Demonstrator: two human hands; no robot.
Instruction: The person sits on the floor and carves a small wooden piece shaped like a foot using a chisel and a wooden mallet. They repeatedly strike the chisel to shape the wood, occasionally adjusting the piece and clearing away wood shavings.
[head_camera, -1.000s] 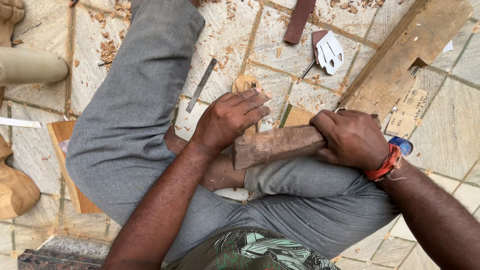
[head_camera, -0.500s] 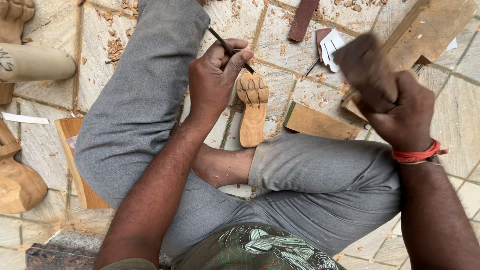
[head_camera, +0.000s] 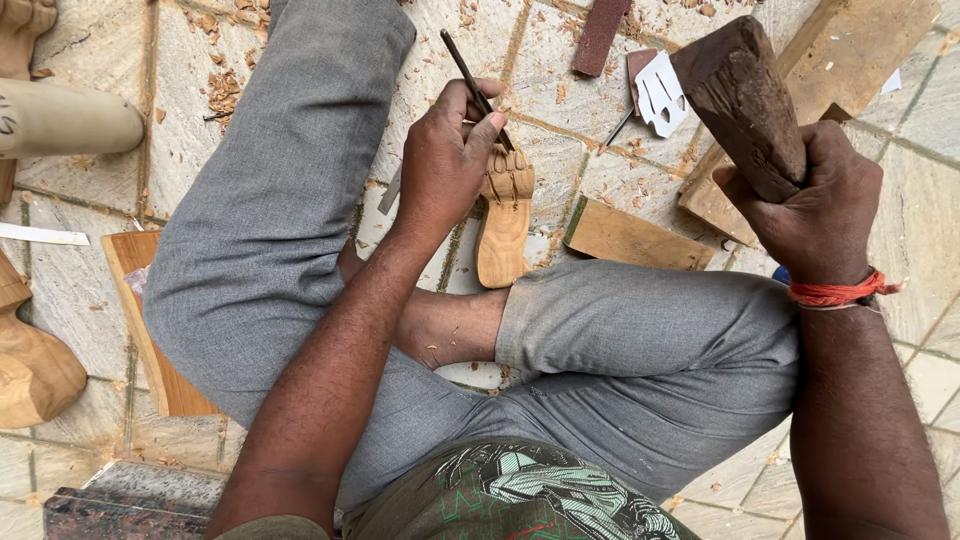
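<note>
Seated cross-legged on stone floor; left hand (head_camera: 447, 160) pinched thin chisel (head_camera: 472, 80), tip on toe end of carved wooden foot (head_camera: 505, 222), long axis pointing away; right hand (head_camera: 815, 205) gripped wooden mallet (head_camera: 745, 100), raised well apart to right.

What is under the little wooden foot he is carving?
The carved wooden foot lies on the stone floor, among wood shavings. Its heel end sits by the person's ankle. The left hand covers its toe end, so what lies underneath there stays hidden.

Stone-tiled floor (head_camera: 600, 160) carries wood shavings (head_camera: 225, 90), a flat plank (head_camera: 630, 237) and a carved wooden foot (head_camera: 503, 225).
</note>
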